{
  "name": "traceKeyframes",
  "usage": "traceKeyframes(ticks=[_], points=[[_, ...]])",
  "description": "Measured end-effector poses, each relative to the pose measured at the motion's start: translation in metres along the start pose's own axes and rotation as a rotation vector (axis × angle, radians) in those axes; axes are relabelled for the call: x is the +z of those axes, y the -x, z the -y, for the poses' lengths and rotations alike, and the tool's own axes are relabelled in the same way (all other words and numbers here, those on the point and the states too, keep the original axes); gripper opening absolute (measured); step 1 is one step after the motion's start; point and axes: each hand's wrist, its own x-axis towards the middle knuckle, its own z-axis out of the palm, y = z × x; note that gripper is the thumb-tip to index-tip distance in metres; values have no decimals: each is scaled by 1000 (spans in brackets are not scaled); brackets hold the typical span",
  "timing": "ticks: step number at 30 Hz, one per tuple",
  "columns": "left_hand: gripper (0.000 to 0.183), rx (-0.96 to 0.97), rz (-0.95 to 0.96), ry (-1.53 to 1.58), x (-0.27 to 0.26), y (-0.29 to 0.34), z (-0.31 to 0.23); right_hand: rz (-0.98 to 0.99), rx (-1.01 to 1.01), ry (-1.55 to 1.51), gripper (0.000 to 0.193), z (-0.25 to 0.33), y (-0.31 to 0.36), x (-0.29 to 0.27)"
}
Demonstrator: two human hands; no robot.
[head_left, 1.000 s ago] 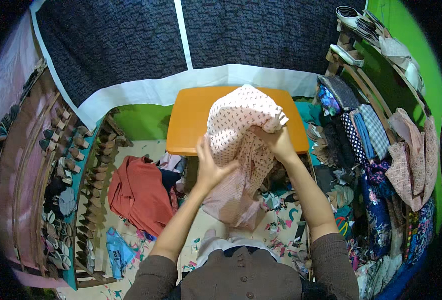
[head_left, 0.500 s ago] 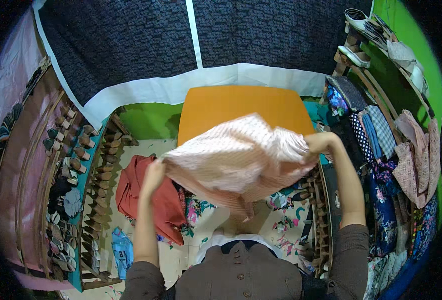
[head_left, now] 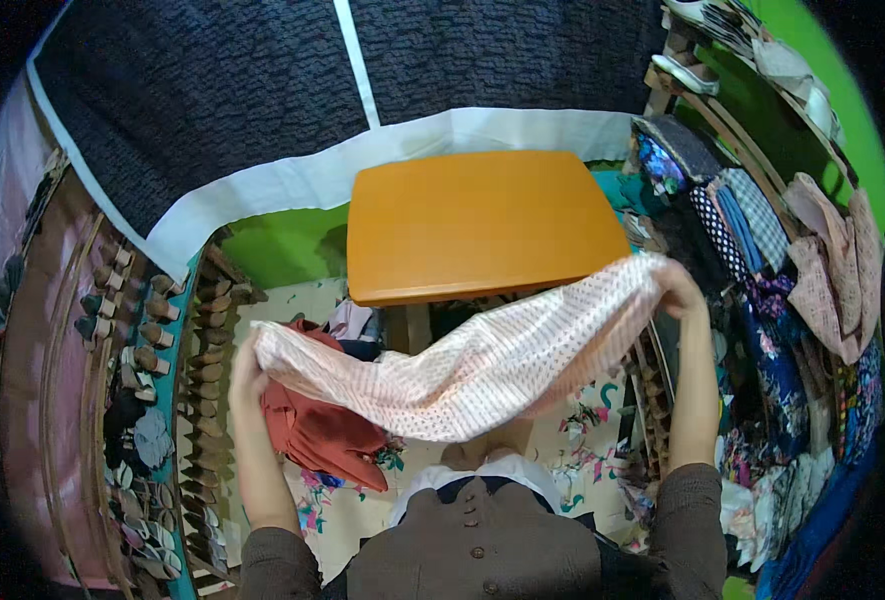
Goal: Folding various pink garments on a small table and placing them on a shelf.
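Observation:
A pale pink cloth with a fine repeating pattern hangs stretched across in front of me, sagging in the middle. My left hand is closed on its left end, with the fingertips partly hidden. At the upper right end, my right hand grips the other corner near the table's front corner. Below the left part of the cloth lies a crumpled rust-red garment on the floor. Just beyond the cloth stands an orange-brown table, its top bare.
Racks of shoes line the left side. Folded and hanging fabrics fill the right side, with white shoes on a shelf above. A dark curtain with white edging hangs behind the table. The floor has floral patches.
The pink cloth has dropped and spread wider, uncovering more of the table. My left hand has moved left and slightly down; my right hand has shifted slightly right.

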Motion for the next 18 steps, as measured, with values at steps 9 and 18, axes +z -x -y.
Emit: traceKeyframes(ticks=[9, 18], points=[[51, -53, 185, -45, 53, -32, 38, -344, -11, 159, 55, -81, -9, 51], [67, -80, 225, -92, 100, -3, -6, -175, -177, -368, 40, -30, 7, 46]])
